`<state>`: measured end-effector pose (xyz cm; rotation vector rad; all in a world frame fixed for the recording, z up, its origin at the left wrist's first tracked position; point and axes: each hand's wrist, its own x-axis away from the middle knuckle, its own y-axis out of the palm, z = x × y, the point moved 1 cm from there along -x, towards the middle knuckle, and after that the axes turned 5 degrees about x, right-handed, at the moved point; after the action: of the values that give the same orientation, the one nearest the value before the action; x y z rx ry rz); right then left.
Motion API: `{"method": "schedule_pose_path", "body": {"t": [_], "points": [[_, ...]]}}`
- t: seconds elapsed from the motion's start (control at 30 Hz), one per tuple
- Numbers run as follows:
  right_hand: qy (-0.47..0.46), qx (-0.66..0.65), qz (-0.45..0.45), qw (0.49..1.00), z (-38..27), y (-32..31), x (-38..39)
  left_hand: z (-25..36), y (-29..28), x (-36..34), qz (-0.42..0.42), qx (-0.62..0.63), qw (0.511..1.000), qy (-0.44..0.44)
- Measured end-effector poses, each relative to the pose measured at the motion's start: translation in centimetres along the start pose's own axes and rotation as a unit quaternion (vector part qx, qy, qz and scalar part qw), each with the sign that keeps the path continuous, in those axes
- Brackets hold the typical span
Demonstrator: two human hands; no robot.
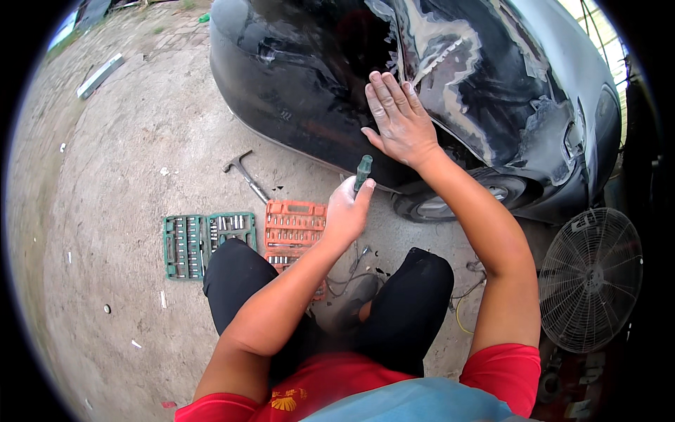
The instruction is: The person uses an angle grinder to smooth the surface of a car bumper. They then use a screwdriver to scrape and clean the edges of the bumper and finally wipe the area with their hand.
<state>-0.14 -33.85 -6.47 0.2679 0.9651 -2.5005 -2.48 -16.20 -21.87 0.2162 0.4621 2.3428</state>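
Note:
My left hand point(346, 212) is closed around a screwdriver with a green handle point(363, 169). The handle points up out of my fist, and the shaft is hidden by the hand. Fingers stretched out flat, my right hand point(402, 130) is at the car's damaged corner, over the edge between the black bumper point(302, 105) and the scraped fender point(485, 84). Whether its palm presses on the panel cannot be told. Pale filler patches and bare spots mark the fender, and a dark hole gapes in the bodywork above my fingers. Dust whitens both hands.
Below the bumper lies a hammer point(246, 174) on the concrete. An orange socket set case point(295, 224) and a green one point(185, 247) lie open by my knees. The car's wheel point(439, 204) is under my right forearm. A large round fan point(592, 280) stands at right.

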Motion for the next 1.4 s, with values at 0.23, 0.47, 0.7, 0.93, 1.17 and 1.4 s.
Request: {"method": "schedule_pose_path", "body": {"t": [0.23,0.47,0.7,0.93,1.17,1.4], "points": [[0.001,0.009,0.095,0.995,4.1,-4.0,-8.6,0.6,0.2,0.7,0.003,-0.005,1.0,-0.019],[0.072,0.007,0.128,0.989,3.5,-3.3,-9.2,0.7,0.4,0.5,0.029,-0.013,0.999,0.018],[0.06,0.0,-0.048,0.997,0.1,1.2,7.5,0.7,-0.4,0.4,0.022,-0.013,0.999,0.032],[0.187,-0.019,-0.137,0.973,-0.7,0.0,14.8,2.3,-1.5,2.2,0.028,-0.01,0.999,0.04],[0.198,-0.051,-0.104,0.973,-0.3,-2.0,14.3,3.0,-1.6,2.5,0.016,-0.013,0.999,0.028],[0.195,-0.105,-0.025,0.975,-3.8,-2.6,6.3,1.5,-0.8,2.1,-0.001,-0.036,0.999,0.01]]}}
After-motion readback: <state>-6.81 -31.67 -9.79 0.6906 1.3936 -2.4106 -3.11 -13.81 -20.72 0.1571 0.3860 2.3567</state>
